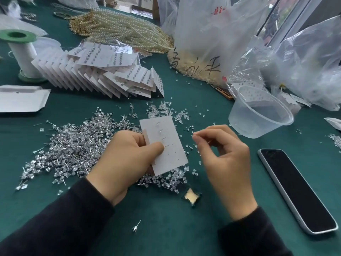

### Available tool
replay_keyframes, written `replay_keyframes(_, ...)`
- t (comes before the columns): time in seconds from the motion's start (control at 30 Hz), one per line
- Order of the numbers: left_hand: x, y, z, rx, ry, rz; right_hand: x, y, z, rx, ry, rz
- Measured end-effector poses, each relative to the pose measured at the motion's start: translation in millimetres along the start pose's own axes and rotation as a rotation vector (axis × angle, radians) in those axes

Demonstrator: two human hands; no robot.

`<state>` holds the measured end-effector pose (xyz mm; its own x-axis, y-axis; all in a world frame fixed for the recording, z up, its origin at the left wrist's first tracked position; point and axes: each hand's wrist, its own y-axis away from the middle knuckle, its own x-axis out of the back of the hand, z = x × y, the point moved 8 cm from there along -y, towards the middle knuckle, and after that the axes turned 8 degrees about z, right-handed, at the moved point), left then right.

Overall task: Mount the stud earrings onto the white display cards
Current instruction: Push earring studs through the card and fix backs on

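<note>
1. Cards (99, 71): a big fanned stack of filled ones lies at the far left of the table (184, 237), so plenty is done.
2. Studs (73, 145): a large loose heap sits left of the hands, so there are lots to go.
3. Card (166, 145): held over the heap, back side up. Four posts poke through one column and the other holes are empty.
4. Left hand (125, 159): grips that card, thumb on top, with the fingers beneath hidden.
5. Right hand (221, 150): just beside the card, not touching it. Its fingertips are pinched, and any load is too small to see.
6. Backs (166, 180): clear bits scattered under the card, blurring into the studs.
</note>
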<state>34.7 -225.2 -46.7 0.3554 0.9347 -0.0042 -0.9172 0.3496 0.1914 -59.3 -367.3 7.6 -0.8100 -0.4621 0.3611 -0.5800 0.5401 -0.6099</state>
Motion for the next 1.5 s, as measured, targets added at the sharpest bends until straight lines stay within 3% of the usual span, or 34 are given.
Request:
replay_keyframes(0.17, 0, 0, 2, -0.079, -0.076, 0.03, -26, 19, -21, 0.001, -0.166, -0.096)
replay_keyframes(0.67, 1, 3, 9, -0.155, -0.178, 0.076, -33, 23, -13, -0.05, -0.164, -0.163)
replay_keyframes(0.83, 2, 1, 11, -0.204, -0.219, 0.098, -24, 21, -13, -0.048, -0.196, -0.077)
replay_keyframes(1.13, -1, 1, 7, -0.194, -0.248, 0.08, -26, 23, -14, -0.053, -0.175, -0.104)
replay_keyframes(1.5, -1, 5, 12, -0.302, -0.349, 0.089, -32, 28, -16, 0.019, -0.121, -0.132)
